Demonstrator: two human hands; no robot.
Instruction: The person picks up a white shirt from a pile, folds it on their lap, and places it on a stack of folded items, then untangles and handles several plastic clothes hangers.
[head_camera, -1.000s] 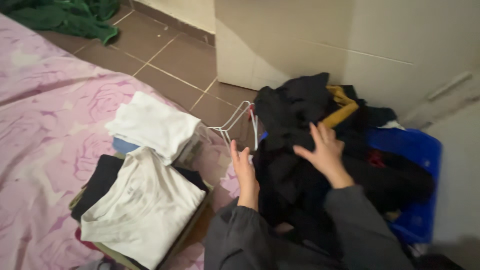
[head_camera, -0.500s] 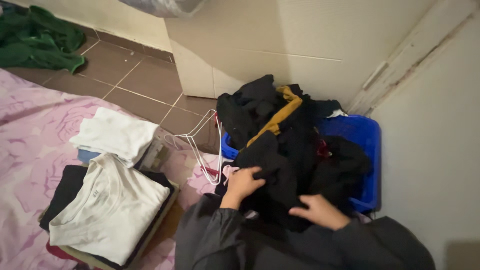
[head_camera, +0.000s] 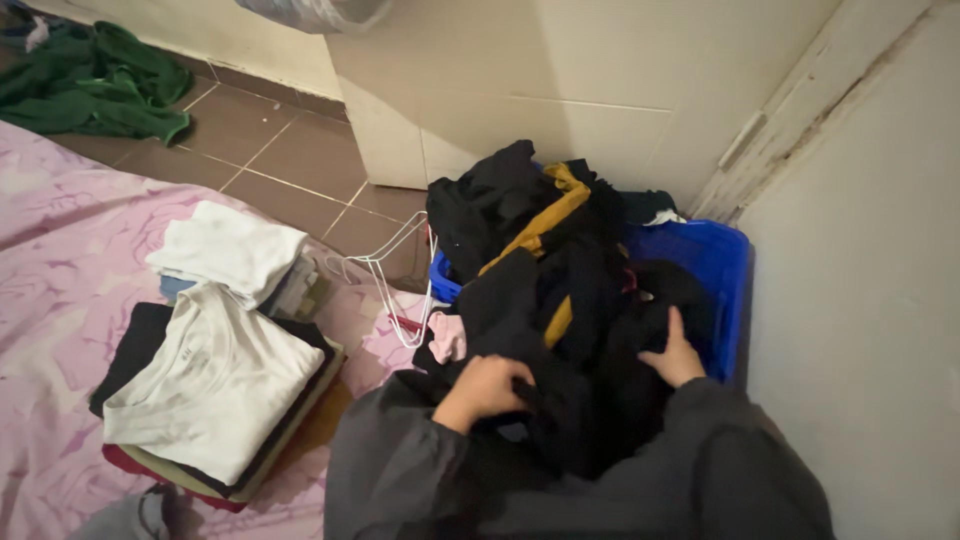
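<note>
The black garment (head_camera: 560, 350) lies heaped over the blue basket (head_camera: 715, 270) on the floor by the wall. My left hand (head_camera: 487, 385) has its fingers curled tight into the fabric. My right hand (head_camera: 676, 357) rests on it, fingers loosely spread.

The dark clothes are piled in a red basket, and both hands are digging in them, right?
Not quite: the basket is blue, not red, as the head view shows. The rest holds: the dark clothes are piled in it, and the left hand and right hand are both in them.
</note>
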